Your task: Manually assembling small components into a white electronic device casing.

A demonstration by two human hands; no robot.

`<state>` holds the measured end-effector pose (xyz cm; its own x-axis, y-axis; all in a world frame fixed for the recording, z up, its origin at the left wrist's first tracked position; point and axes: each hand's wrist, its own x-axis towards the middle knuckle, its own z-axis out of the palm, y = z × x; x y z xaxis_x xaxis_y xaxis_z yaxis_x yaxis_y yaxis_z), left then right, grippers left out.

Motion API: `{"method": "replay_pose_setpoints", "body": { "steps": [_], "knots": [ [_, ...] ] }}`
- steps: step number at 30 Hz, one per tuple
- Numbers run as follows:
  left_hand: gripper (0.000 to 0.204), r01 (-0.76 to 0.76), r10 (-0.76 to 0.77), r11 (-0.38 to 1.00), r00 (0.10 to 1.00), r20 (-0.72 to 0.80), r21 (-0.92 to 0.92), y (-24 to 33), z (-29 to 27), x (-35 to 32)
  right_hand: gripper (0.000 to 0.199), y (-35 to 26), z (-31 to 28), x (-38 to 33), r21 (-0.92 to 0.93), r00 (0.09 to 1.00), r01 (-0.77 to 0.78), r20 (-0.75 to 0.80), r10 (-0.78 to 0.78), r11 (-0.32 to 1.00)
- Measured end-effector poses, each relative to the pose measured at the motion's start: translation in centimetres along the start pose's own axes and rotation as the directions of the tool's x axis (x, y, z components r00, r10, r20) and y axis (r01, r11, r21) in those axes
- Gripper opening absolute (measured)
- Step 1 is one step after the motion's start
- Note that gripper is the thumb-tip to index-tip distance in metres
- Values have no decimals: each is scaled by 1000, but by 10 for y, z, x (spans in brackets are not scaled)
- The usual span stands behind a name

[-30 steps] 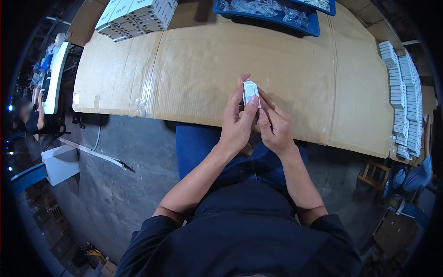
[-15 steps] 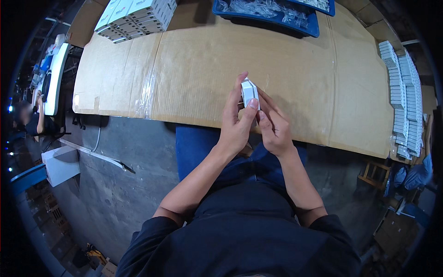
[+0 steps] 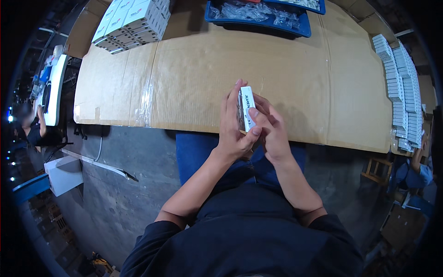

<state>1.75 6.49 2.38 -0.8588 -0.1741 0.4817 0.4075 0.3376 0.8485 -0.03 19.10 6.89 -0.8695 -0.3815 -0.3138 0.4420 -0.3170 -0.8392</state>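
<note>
Head view, far left: a white block [image 3: 63,174] on the grey floor, and a seated person's sleeve [image 3: 32,134] near the edge. Further in, on the cardboard-covered table [image 3: 194,69], a stack of white cartons [image 3: 134,21] at the back-left corner. Near the middle, close to the front edge of the table, left hand [image 3: 233,129] with fingers straight up and thumb folded across, pressed on the left face of a small white box [image 3: 247,107]. Box upright between both palms, long axis pointing away from the body, upper end free above the fingertips, lower end hidden inside the hands. Just beside, right hand [image 3: 270,131] touching the right face, fingers bent around it; grip narrow on both sides, both hands about equally near. Possibly a flap open at the left edge of the box, not clear from this angle. Behind, a blue tray [image 3: 302,28] with clear bags. Far right, rows of flat white boxes [image 3: 401,87] along the table edge, and another person's arm [image 3: 415,171] below them.
</note>
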Motion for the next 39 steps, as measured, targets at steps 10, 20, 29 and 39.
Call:
{"method": "replay_pose_setpoints", "body": {
  "steps": [10, 20, 29, 39],
  "knots": [
    [117, -67, 69, 998, 987, -146, 19, -11, -4, -4, 50, 19, 22, -9, 5, 994, 107, -10, -107, 994],
    [76, -52, 47, 999, 968, -248, -14, -11, 1, -7, 46, 23, 19, -17, -259, 985, 169, 14, -171, 951],
    [74, -86, 93, 996, 964, -248, 37, -10, 2, -7, 49, 21, 21, -20, -315, 982, 184, 26, -185, 931],
    [76, -61, 62, 998, 963, -261, 10, -8, 3, -10, 43, 23, 27, -21, -331, 963, 226, -62, -261, 916]
  ]
}}
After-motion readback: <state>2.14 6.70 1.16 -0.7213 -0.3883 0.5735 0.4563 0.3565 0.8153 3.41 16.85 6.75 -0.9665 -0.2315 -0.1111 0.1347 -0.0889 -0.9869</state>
